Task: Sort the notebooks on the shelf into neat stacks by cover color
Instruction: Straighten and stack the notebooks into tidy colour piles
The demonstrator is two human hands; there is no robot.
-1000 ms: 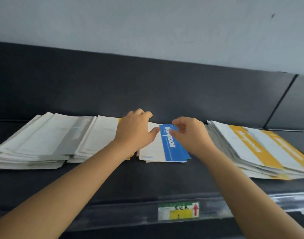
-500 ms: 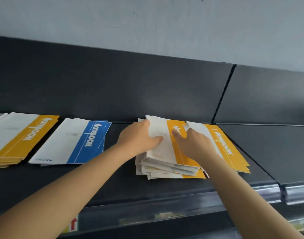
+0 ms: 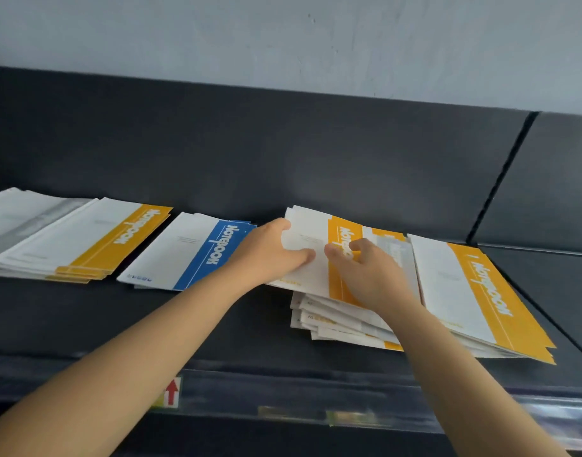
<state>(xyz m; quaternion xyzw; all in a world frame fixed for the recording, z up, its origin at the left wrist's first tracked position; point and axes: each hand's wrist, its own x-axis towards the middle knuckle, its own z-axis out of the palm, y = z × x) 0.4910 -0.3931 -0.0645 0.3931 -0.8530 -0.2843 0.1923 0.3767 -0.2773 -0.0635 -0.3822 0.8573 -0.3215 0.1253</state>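
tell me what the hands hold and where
Left hand grips the top yellow notebook by its left edge. Right hand touches its yellow band; whether it grips is unclear.

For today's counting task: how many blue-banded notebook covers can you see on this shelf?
1: the blue notebook lies between the yellow stack and the left hand, which grips a yellow notebook with the right hand. Blue edges beneath hint at more.

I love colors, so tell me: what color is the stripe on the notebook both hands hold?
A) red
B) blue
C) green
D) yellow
D: the held notebook, gripped by the left hand and right hand, has a yellow stripe; the blue notebook lies apart, to the left.
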